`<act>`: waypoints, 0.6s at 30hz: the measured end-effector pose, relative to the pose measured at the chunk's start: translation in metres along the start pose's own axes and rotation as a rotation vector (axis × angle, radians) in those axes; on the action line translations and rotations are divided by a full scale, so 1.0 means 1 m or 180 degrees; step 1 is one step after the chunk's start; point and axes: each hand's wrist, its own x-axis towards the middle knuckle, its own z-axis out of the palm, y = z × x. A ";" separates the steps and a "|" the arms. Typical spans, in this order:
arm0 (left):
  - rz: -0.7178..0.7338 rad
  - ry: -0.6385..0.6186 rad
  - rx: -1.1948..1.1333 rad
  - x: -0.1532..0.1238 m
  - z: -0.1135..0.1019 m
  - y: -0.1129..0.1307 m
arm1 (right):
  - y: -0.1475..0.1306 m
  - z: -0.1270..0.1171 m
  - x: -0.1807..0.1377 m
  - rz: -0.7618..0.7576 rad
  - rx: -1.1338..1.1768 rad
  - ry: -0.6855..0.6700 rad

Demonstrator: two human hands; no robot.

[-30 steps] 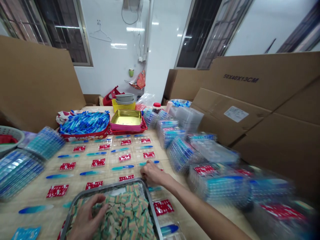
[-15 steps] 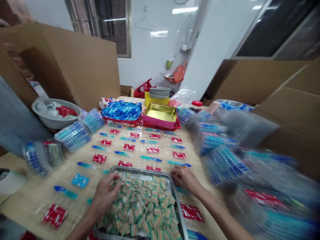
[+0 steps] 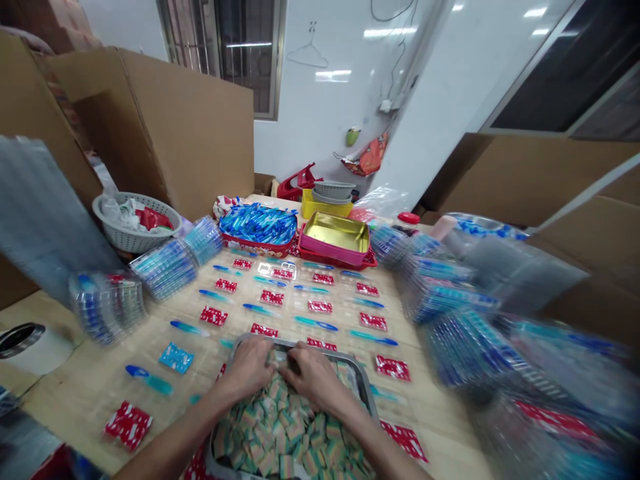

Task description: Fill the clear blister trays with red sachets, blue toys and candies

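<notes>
A metal tray (image 3: 367, 390) in front of me holds a heap of small striped pieces (image 3: 287, 427), pale orange and green. My left hand (image 3: 253, 365) is over its far left part, with fingers curled down at the pieces. Close beside it, my right hand (image 3: 311, 373) also has its fingers bent in at the heap. Whatever the fingertips hold is hidden. Around the tray lie clear plastic trays in rows, with blue pens (image 3: 316, 323) and red patterned packets (image 3: 393, 367). One packet (image 3: 176, 358) at the left is light blue.
Stacks of filled clear packs stand at the left (image 3: 165, 267) and right (image 3: 475, 347). Farther back are a tin of blue pens (image 3: 259, 227) and a gold-lined tin (image 3: 337, 233). A grey basket (image 3: 137, 220) and cardboard boxes (image 3: 195, 120) flank the table.
My right hand has moved left from beyond the tray's right rim to the heap. My left hand has shifted right and forward, close to it. The view has turned slightly left.
</notes>
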 end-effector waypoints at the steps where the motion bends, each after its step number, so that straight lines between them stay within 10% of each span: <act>1: -0.0018 -0.0011 0.0027 0.000 0.000 0.001 | -0.003 0.005 0.002 0.0008 -0.0090 0.0012; 18: -0.0091 0.0033 -0.0452 -0.002 0.001 0.006 | 0.015 0.016 -0.004 0.0059 0.1581 0.0416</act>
